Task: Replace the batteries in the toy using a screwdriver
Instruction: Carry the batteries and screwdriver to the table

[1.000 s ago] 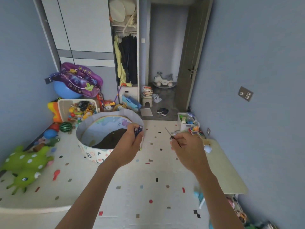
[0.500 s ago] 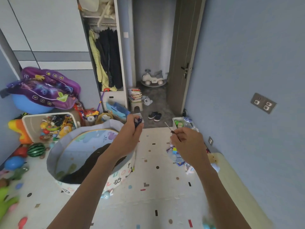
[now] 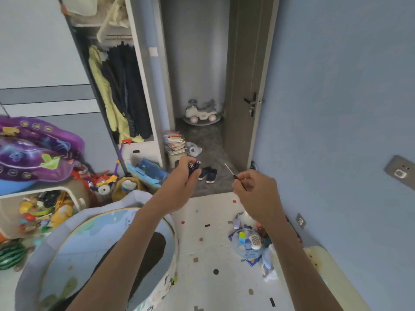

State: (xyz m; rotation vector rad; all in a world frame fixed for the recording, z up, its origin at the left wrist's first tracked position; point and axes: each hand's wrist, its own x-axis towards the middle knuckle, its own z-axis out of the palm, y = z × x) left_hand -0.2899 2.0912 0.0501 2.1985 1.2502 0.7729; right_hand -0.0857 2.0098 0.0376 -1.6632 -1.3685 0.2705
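L hand gripped a bunch of dark batteries, ends poking above the fist. R hand pinched a thin screwdriver, shaft pointing up-left. Both hung apart over the speckled floor mat. Round play pool sat under L forearm, and small toys lay below R wrist.

A child's bedroom at home: open wardrobe (clothes hanging), toy bin, speckled playmat.

Your left hand and right hand are bare, as are both forearms. Anything finer seems lost to blur.
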